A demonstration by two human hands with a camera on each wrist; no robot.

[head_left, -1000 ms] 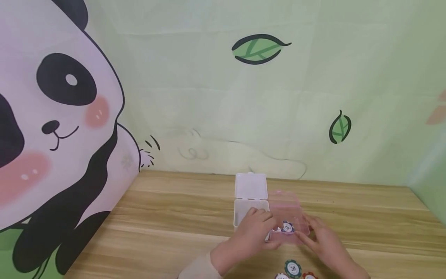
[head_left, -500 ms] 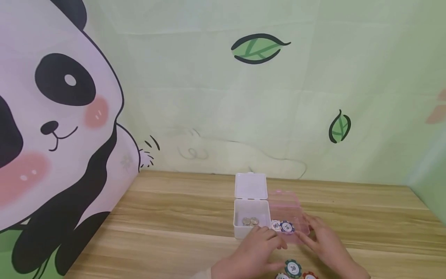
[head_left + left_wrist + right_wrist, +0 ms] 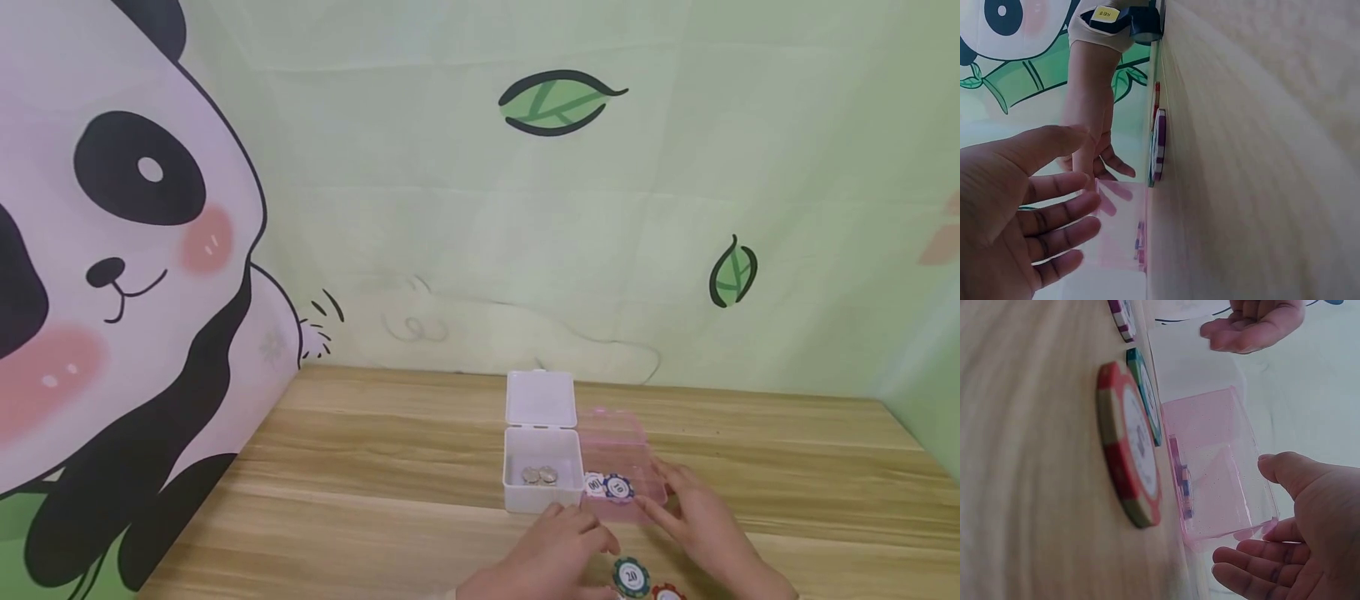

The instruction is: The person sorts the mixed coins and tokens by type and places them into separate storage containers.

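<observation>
My left hand (image 3: 551, 550) hovers in front of the white plastic box (image 3: 543, 498) with fingers loosely bent and nothing between them; it is also seen in the left wrist view. Below it lie a green 20 poker chip (image 3: 632, 577), a red poker chip (image 3: 666, 592) and a purple poker chip (image 3: 1159, 145), mostly hidden in the head view. My right hand (image 3: 708, 525) holds the near right corner of the pink plastic box (image 3: 1210, 419), thumb in front, fingers along the side. Inside that box are a white 100 chip (image 3: 594, 485) and a blue 10 chip (image 3: 618, 487).
Two silvery coins (image 3: 540, 476) lie in the white box, whose lid (image 3: 540, 400) stands open at the back. The pink box's lid (image 3: 607, 425) is open too. A wooden table (image 3: 375, 467) meets a green panda-printed cloth (image 3: 420, 208) behind.
My left hand has drawn back from the boxes toward the loose chips, uncovering the coins and the white 100 chip. The right hand stays at the pink box.
</observation>
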